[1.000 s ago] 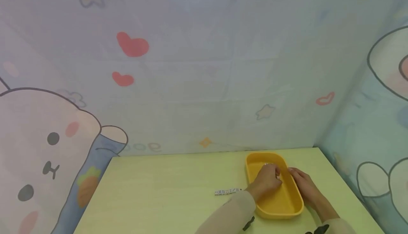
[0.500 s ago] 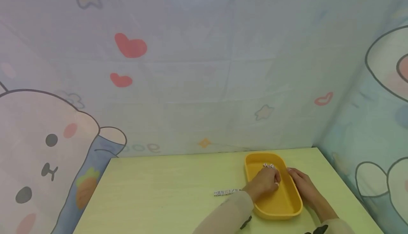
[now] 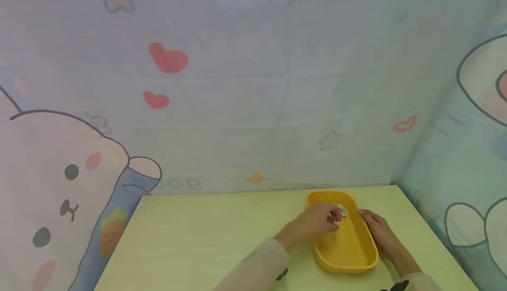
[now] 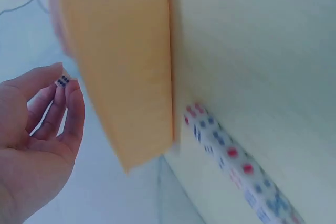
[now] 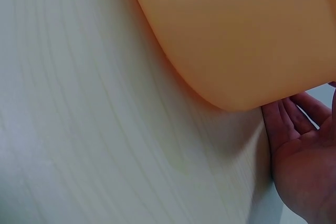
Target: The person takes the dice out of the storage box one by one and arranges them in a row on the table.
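Observation:
My left hand (image 3: 318,218) is over the left side of a yellow tray (image 3: 348,258). Thumb and fingertips pinch one small white die (image 4: 63,81), its dark pips facing the left wrist camera. A few more dice (image 3: 342,211) lie inside the tray toward its far end, partly behind the hand. My right hand (image 3: 380,231) touches the tray's right side, and the right wrist view shows its fingers reaching fairly straight along the outer wall. Left of the tray, a straight row of several dice (image 4: 236,166) sits on the table; my left forearm hides it in the head view.
The pale yellow-green table (image 3: 206,225) extends left of the tray. A printed cloth (image 3: 237,84) with hearts, stars and cartoon animals hangs behind the table and along the right side.
The left hand has risen from the tray's floor and shifted left with a die between its fingertips. Its forearm now covers the dice row. The right hand and tray stay nearly still.

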`<state>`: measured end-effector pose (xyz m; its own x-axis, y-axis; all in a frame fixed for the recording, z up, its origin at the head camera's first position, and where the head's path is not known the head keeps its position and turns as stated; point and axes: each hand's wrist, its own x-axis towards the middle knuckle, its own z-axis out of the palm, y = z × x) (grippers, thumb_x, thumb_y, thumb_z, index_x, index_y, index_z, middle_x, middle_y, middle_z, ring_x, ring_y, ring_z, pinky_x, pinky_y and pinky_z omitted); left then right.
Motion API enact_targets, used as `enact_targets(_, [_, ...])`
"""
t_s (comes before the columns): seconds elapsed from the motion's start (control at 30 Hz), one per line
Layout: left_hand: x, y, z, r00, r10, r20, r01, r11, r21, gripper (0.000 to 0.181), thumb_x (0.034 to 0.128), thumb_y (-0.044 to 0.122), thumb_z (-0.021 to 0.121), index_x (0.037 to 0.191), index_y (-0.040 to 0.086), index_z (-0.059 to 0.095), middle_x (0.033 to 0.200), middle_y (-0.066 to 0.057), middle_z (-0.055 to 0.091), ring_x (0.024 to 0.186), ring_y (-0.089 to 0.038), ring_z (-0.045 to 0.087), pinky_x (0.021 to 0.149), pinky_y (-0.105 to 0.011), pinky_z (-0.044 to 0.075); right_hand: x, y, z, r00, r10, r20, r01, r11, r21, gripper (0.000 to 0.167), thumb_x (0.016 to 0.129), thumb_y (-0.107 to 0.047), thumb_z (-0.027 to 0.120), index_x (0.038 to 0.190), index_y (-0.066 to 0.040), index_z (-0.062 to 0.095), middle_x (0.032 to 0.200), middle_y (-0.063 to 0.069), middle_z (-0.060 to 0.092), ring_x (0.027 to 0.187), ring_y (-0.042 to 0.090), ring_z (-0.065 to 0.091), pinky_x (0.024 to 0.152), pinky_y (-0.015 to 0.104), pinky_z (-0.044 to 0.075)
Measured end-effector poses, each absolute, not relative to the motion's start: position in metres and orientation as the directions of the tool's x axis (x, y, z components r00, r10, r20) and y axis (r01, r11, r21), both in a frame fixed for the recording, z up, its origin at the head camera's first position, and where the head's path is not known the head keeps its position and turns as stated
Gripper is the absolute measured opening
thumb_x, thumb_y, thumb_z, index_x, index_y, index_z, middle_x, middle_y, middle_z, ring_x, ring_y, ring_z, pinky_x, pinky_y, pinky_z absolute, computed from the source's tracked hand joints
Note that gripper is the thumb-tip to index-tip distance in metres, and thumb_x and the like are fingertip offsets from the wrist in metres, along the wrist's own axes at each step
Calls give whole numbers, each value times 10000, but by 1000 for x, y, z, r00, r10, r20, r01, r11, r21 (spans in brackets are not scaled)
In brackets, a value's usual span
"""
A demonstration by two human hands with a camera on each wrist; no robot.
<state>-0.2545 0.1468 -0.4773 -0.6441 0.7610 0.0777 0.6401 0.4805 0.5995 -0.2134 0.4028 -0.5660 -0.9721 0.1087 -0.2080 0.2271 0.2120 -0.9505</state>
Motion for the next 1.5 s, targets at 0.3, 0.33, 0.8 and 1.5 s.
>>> enact_targets(0.3, [-251,69,-468,-656,745,118,572,390,722,112,984,98,766,1091,87,735,1007,70,696,856,34,627,780,-149,542,-215,403,-567,-964,114,-239,258,192,-947,712,1138,-505,418,1576,54,381,1333,162,646,985,139,680,811,351,612])
enact_targets(0.33, [-251,61,-469,-659,741,129,584,396,709,111,982,90,763,1089,87,735,1015,63,702,862,32,628,785,-149,542,-216,404,-568,-964,114,-242,260,194,-946,718,1137,-509,417,1580,55,374,1338,160,645,987,138,679,812,352,612])
enact_targets(0.8, [-248,-22,-495,-757,647,91,556,565,609,139,917,38,813,1035,45,740,941,35,706,832,-16,604,774,-187,541,-217,405,-567,-959,116,-258,278,207,-938,754,1123,-552,417,1578,48,373,1381,184,616,1012,127,669,834,339,606])
enact_targets(1.5, [-249,-44,-528,-777,629,27,522,619,587,170,884,19,833,989,111,735,908,85,679,817,6,589,773,-172,539,-214,403,-566,-961,116,-251,271,218,-938,788,1110,-588,419,1591,35,365,1427,215,589,1019,140,677,835,338,608])
